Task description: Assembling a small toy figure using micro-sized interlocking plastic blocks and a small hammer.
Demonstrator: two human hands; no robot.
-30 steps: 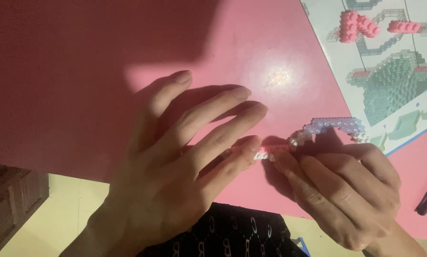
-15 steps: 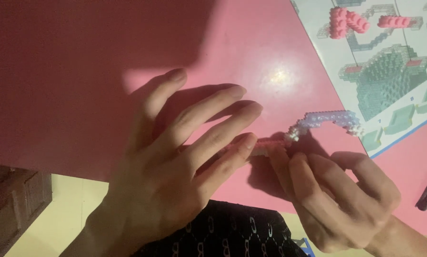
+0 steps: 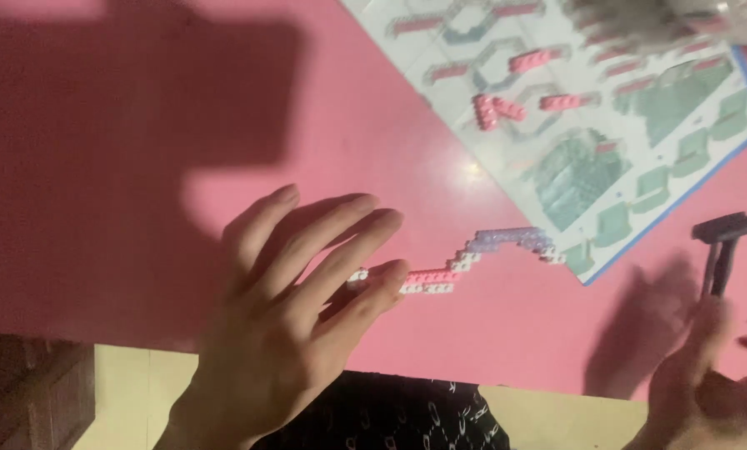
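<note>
One brick strip (image 3: 473,258): a stepped run of white, pink and lilac small bricks is laid on the pink worktop (image 3: 373,125), at centre frame.
Left hand (image 3: 298,308): fingers are spread, with fingertips touching the strip's left end.
Right hand (image 3: 707,383): seen blurred at lower right, beside a dark tool (image 3: 723,242); its grip cannot be told.
Instruction sheet (image 3: 607,108): placed at upper right.
</note>
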